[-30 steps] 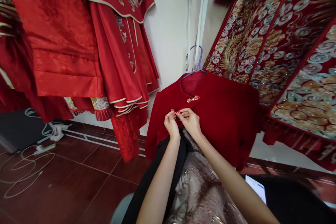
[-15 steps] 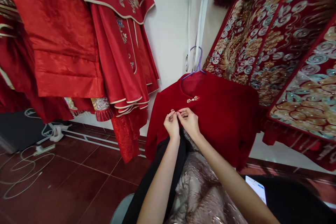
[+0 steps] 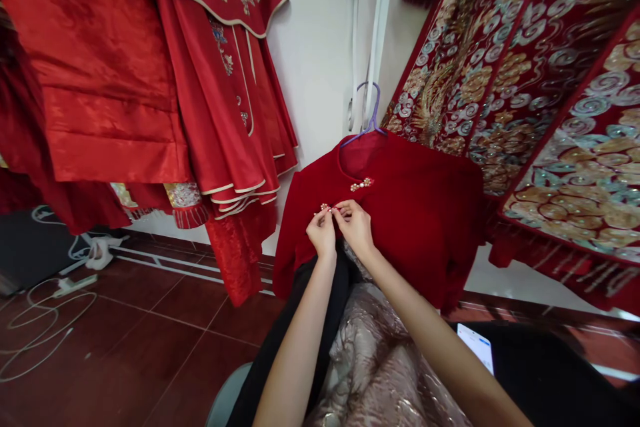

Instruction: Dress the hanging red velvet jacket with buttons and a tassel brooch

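A dark red velvet jacket (image 3: pixel 420 213) hangs in front of me on a purple hanger (image 3: pixel 371 121). At its neckline sits a beaded gold clasp (image 3: pixel 361 184). Lower on the front opening, a second beaded clasp (image 3: pixel 324 207) shows just above my left hand (image 3: pixel 321 235), whose fingertips pinch it or the jacket edge there. My right hand (image 3: pixel 354 223) is closed in a pinch right beside the left, fingertips almost touching. What exactly lies between the right fingertips is too small to make out.
Red garments (image 3: pixel 220 100) hang at left, an embroidered robe (image 3: pixel 500 80) at right. A shiny beige cloth (image 3: pixel 370 360) covers my lap. A phone (image 3: pixel 476 347) lies on a black surface at right. A power strip (image 3: pixel 75 285), cables and white shoes (image 3: pixel 101 251) are on the floor.
The whole view has shifted slightly, so things appear a little farther left. Both hands stay pinched together at the lower clasp, with only small finger movement.
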`<state>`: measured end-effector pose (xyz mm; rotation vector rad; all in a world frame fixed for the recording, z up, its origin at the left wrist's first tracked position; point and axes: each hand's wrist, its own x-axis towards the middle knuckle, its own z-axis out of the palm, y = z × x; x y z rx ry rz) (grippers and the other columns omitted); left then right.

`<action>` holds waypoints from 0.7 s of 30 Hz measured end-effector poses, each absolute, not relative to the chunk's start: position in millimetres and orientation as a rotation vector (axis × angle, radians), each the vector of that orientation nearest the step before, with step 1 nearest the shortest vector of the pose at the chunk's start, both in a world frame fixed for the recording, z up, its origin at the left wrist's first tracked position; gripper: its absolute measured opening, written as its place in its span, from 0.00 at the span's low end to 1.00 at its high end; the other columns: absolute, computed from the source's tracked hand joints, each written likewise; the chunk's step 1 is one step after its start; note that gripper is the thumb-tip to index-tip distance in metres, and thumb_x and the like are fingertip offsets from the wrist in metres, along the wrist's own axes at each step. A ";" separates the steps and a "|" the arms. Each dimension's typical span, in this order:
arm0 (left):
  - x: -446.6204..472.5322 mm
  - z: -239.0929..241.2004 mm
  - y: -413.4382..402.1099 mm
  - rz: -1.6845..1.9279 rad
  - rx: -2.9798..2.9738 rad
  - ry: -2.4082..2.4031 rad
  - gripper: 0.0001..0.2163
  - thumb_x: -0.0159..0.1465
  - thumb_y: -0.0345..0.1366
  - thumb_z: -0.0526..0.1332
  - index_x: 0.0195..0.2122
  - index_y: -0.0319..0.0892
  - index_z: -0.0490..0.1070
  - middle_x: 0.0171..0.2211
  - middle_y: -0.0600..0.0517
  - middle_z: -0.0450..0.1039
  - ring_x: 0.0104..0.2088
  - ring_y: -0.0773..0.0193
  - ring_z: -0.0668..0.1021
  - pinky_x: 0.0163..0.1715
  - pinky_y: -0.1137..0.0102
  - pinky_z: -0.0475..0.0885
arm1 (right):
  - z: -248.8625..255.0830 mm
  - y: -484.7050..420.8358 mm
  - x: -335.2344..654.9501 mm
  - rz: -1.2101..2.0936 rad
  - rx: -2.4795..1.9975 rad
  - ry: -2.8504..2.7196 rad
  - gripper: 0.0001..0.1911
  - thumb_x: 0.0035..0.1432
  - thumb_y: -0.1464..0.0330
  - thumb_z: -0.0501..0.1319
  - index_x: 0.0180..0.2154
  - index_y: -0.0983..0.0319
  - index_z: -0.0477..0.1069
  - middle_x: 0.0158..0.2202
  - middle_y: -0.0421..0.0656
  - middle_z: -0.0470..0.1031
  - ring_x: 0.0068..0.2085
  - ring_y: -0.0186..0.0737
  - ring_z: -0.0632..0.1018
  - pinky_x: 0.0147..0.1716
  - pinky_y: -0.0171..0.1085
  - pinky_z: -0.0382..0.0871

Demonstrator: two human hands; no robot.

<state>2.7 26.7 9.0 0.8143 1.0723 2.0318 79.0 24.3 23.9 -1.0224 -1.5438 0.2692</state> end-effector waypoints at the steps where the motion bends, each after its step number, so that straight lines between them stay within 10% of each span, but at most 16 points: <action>1: 2.5 8.7 27.0 2.032 0.829 1.077 0.07 0.56 0.29 0.63 0.34 0.33 0.78 0.36 0.42 0.80 0.39 0.60 0.81 0.47 0.66 0.72 | 24.2 24.3 79.1 0.270 -1.019 -1.543 0.09 0.58 0.64 0.58 0.36 0.63 0.71 0.33 0.45 0.75 0.32 0.37 0.76 0.32 0.35 0.74; 14: -4.8 1.1 17.7 2.107 0.992 1.092 0.11 0.61 0.35 0.55 0.36 0.39 0.77 0.39 0.46 0.79 0.39 0.62 0.79 0.44 0.67 0.72 | 29.0 12.2 107.0 0.663 -1.140 -1.559 0.15 0.61 0.69 0.52 0.45 0.61 0.74 0.43 0.47 0.79 0.43 0.39 0.80 0.45 0.41 0.74; 21: -28.6 -6.9 -9.3 1.894 1.256 1.406 0.10 0.61 0.31 0.53 0.36 0.40 0.74 0.40 0.47 0.78 0.43 0.61 0.78 0.50 0.65 0.69 | 22.5 -67.5 160.2 0.968 -1.092 -1.725 0.21 0.61 0.56 0.54 0.48 0.59 0.76 0.51 0.47 0.75 0.53 0.46 0.75 0.54 0.48 0.69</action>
